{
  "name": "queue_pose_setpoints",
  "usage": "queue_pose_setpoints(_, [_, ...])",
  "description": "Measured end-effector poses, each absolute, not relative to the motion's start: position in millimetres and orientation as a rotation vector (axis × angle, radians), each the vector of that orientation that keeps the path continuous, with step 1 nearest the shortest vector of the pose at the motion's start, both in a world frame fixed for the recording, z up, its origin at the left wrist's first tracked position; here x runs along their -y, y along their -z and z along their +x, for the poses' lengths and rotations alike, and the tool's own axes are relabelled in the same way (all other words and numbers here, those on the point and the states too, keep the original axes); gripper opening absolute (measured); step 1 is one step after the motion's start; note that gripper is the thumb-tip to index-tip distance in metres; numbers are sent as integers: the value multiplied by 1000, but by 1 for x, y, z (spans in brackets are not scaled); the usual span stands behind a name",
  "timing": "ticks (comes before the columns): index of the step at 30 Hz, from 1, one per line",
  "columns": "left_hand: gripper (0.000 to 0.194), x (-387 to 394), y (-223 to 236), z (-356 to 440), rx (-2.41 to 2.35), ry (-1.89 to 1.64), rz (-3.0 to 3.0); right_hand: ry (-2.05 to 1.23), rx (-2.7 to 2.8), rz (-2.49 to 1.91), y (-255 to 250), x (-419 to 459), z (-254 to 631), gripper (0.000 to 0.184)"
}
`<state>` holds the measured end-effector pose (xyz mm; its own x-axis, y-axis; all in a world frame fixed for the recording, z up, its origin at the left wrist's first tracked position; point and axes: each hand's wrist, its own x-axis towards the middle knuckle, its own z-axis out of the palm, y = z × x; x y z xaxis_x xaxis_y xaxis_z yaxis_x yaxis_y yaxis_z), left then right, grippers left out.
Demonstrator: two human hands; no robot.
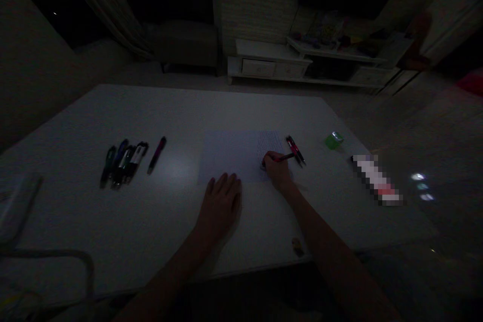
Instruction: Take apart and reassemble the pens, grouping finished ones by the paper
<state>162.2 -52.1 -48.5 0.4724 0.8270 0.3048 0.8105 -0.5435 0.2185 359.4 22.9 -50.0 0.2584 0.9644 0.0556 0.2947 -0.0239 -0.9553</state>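
A white sheet of paper (228, 153) lies on the table, its right part covered with small handwriting. My right hand (277, 168) is closed round a dark pen (286, 157) with some red on it, and its tip end is down at the written part. My left hand (222, 198) rests flat with fingers stretched out, the fingertips over the paper's lower edge. Just right of the paper lie two red and black pens (295, 150) side by side. The dim light hides the pen's exact tip.
On the white table (181, 110), several pens (123, 163) lie grouped at left, with a single purple-black pen (157, 155) beside them. At right are a green translucent object (334, 140) and a pixelated item (377, 181). A small brownish object (297, 246) lies near the front edge.
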Motion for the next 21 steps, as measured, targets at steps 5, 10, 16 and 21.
queue_pose_setpoints(5, [36,53,47,163,-1503,-554,2666,-769,1230,-1529,53,-24,359,16])
queue_pose_setpoints(10, [36,53,48,163,-1500,-570,2653,-771,1252,-1581,52,-23,359,16])
queue_pose_setpoints(16, [37,53,50,162,-1497,-602,2650,-790,1200,-1510,55,-24,361,16])
queue_pose_setpoints(21, [37,52,51,161,-1512,-560,2656,-756,1074,-1492,48,-24,373,31])
